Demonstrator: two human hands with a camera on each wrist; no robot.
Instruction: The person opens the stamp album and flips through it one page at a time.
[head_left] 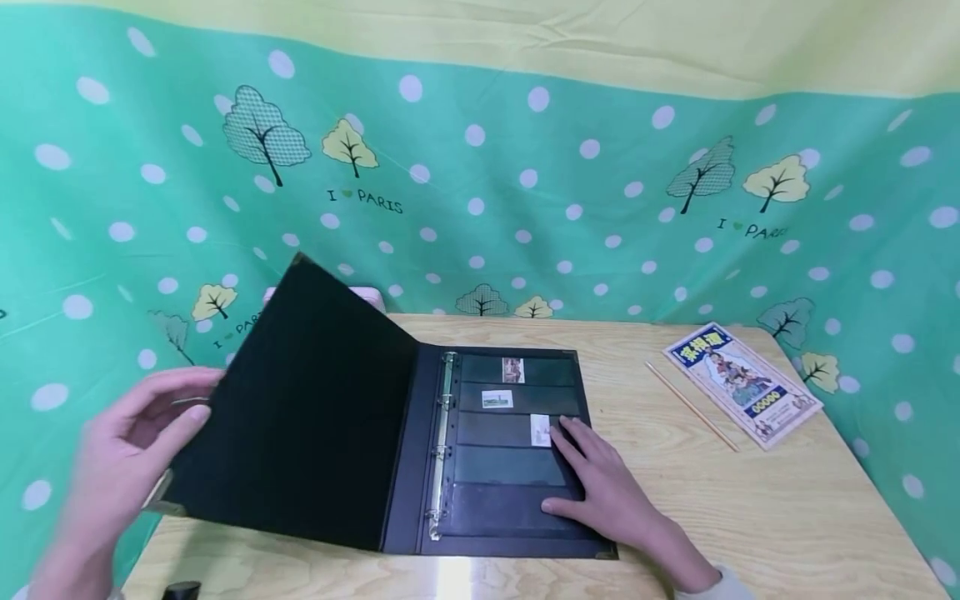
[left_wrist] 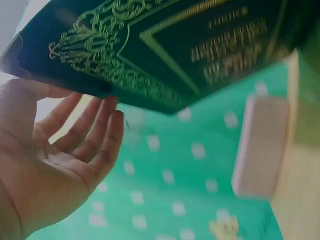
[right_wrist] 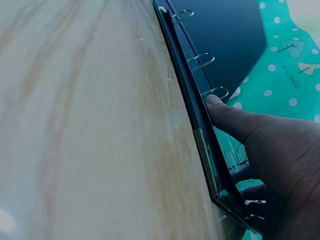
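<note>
A black ring-bound stamp album (head_left: 412, 533) lies on the table with its front cover (head_left: 300, 417) raised at a slant. My left hand (head_left: 142, 442) pinches that cover by its outer edge, thumb on the inner face and fingers behind. Gold ornament and lettering on the cover's outside (left_wrist: 165, 60) show in the left wrist view. On the pocket page (head_left: 510, 508), my right hand (head_left: 607, 487) rests with spread fingers, a fingertip at the lowest of three stamps (head_left: 540, 430). The other two stamps, one reddish (head_left: 513, 370) and one pale (head_left: 497, 399), sit in the pockets above.
Right of the album, a thin wooden stick (head_left: 690, 406) lies beside an illustrated booklet (head_left: 742, 383). A pinkish case (left_wrist: 262, 145) stands behind the raised cover. Some dark object (head_left: 182, 591) shows at the table's front edge. A green dotted curtain (head_left: 570, 208) hangs behind the table.
</note>
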